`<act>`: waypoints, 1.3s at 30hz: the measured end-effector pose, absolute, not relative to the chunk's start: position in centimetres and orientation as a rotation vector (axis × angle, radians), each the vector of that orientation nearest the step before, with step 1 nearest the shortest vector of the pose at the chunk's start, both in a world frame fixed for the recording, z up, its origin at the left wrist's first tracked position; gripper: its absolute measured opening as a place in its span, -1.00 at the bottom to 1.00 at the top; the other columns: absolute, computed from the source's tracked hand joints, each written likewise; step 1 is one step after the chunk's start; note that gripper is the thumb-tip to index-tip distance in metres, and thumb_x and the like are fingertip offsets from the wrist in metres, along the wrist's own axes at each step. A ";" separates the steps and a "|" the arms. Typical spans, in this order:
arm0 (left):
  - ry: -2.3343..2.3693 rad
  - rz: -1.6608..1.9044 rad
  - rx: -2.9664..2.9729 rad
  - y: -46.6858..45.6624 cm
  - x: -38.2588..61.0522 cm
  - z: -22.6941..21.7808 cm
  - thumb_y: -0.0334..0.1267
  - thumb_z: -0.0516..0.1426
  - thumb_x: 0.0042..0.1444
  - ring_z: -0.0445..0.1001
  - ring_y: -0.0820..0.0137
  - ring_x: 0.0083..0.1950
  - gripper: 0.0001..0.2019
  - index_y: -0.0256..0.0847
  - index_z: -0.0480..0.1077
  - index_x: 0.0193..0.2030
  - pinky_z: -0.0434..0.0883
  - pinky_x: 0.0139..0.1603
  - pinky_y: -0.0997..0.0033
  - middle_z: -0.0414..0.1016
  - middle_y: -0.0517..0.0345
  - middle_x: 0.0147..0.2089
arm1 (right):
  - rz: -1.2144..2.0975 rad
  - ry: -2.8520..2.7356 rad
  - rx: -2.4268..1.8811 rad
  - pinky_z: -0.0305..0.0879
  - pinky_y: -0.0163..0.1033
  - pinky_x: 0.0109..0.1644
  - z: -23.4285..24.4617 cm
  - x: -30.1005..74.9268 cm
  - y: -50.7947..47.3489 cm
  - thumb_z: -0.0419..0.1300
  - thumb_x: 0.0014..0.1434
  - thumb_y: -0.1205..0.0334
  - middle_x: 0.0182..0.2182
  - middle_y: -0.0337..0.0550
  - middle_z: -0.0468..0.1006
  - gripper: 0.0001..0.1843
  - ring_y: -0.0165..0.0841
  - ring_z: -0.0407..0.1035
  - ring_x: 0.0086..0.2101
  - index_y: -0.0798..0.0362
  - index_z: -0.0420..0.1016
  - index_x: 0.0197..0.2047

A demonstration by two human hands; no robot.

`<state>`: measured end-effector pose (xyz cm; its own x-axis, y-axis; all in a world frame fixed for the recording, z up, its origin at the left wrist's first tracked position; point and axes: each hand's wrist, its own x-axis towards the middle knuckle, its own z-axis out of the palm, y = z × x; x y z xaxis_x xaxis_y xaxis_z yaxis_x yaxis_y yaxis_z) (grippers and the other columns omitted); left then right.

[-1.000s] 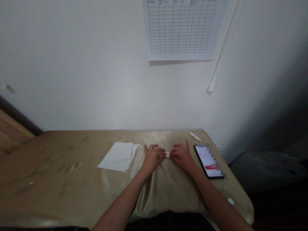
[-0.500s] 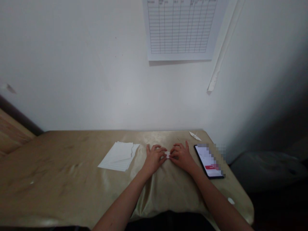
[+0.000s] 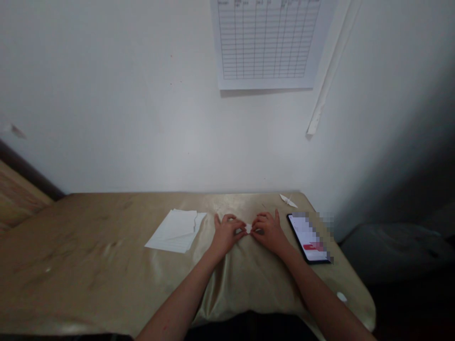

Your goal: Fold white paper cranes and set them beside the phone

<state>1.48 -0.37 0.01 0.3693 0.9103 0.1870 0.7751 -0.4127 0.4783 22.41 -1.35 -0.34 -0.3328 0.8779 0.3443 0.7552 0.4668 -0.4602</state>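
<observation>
Pinching a small white paper piece [image 3: 249,228] between them in the head view, the left hand [image 3: 226,235] and right hand [image 3: 269,233] each have thumb and fingertips narrowed on one side of it, left of the smartphone [image 3: 302,237]. The step in hand appears to be folding or creasing; the next move seemingly calls for light, even fingertip pressure, though the fold itself is too small to read. Just beyond the smartphone's far end lies a folded paper bird [image 3: 288,201], its wings thin and pointed. Well left of the smartphone, a paper stack [image 3: 172,232] shows flat, matte sheets, one edge ragged. Beneath the smartphone, the satiny, gold-beige table cover [image 3: 106,265] is rucked into soft creases.
</observation>
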 end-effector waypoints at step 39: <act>1.718 0.639 2.072 0.0 2.5 0.3 -0.15 0.35 0.03 0.28 0.09 0.29 -0.90 0.10 0.64 -0.27 -0.13 0.43 -0.27 0.53 0.31 0.21 | 0.414 -1.961 -1.757 -0.32 0.41 0.36 -1.1 20.6 -0.9 0.28 0.17 0.16 -0.02 -0.08 0.51 -0.91 -0.04 0.19 0.17 -0.05 0.58 -0.33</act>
